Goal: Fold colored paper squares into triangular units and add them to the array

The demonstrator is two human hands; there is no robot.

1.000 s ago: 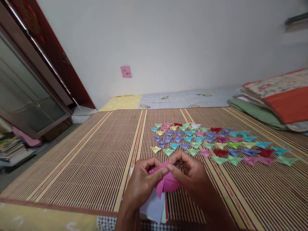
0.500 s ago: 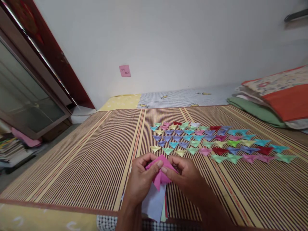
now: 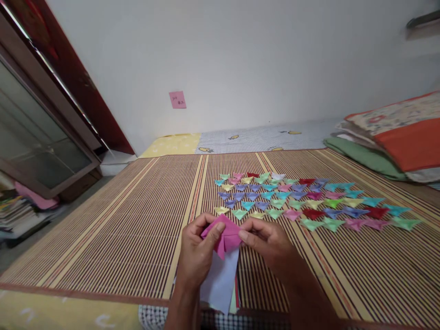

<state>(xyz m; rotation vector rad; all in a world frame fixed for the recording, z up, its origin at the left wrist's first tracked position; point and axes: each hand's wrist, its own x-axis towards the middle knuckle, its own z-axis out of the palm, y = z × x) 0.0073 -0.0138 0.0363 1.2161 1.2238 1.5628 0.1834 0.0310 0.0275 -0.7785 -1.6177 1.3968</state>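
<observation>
A folded piece of pink paper [image 3: 225, 231] is held up between both hands, a pointed flap hanging from its lower side. My left hand [image 3: 201, 245] grips its left part, thumb on top and fingers behind. At its right corner, my right hand [image 3: 263, 238] pinches the paper between thumb and fingers. Below the pink paper lies a stack of paper sheets [image 3: 220, 279], pale lilac on top, with green and red edges showing at the right. Rows of small folded paper pieces [image 3: 275, 195] in many colours spread over the striped mat [image 3: 130, 220] beyond my hands and to the right.
Folded cloths [image 3: 405, 137] in orange, floral and green are piled at the right back. A pink note [image 3: 178, 99] is stuck on the wall [image 3: 257, 59]. Books [image 3: 17, 213] and a glass-panelled door [image 3: 41, 133] stand at the left.
My right hand has moved from the middle of the pink paper out to its right corner. The paper and my left hand have shifted slightly left and up, and the paper lies flatter.
</observation>
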